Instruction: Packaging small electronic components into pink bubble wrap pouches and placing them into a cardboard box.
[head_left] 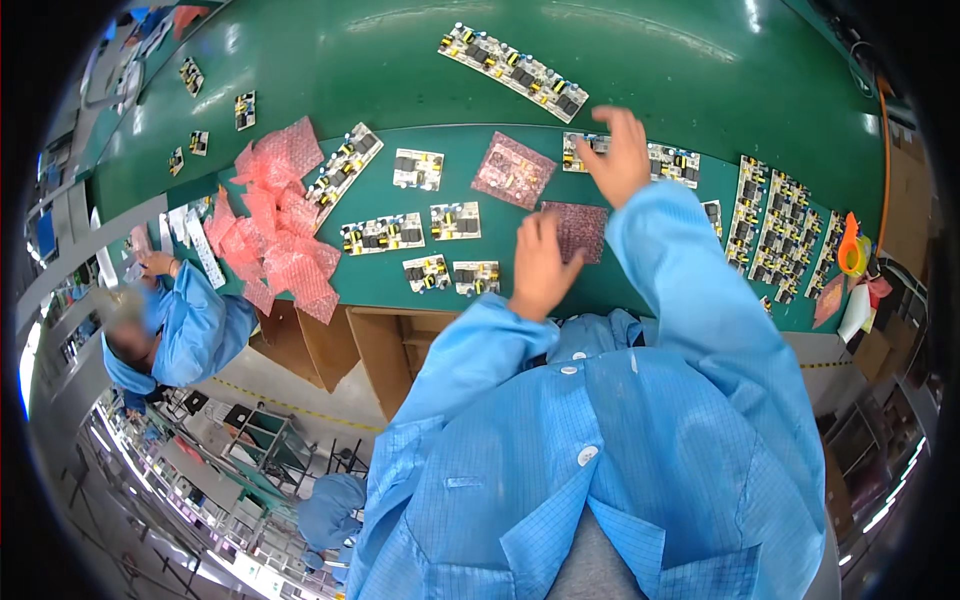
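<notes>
My left hand (541,268) is open, its fingers stretched forward and thumb apart, at the left edge of a dark reddish bubble-wrap bag (580,232). Whether it presses on the bag I cannot tell. Further forward and to the right, my right hand (622,158) is open over a strip of circuit boards (672,164), with thumb and fingers apart. It hides the strip's middle. A pink bubble-wrap bag (513,170) with a circuit board inside lies just beyond my left hand.
Loose circuit boards (418,170) lie left of my hands, beside a heap of pink bubble-wrap bags (275,225). A long board strip (513,72) lies at the back. Board rows (785,235) and a yellow tape roll (853,250) are at right. A co-worker (185,320) works at left.
</notes>
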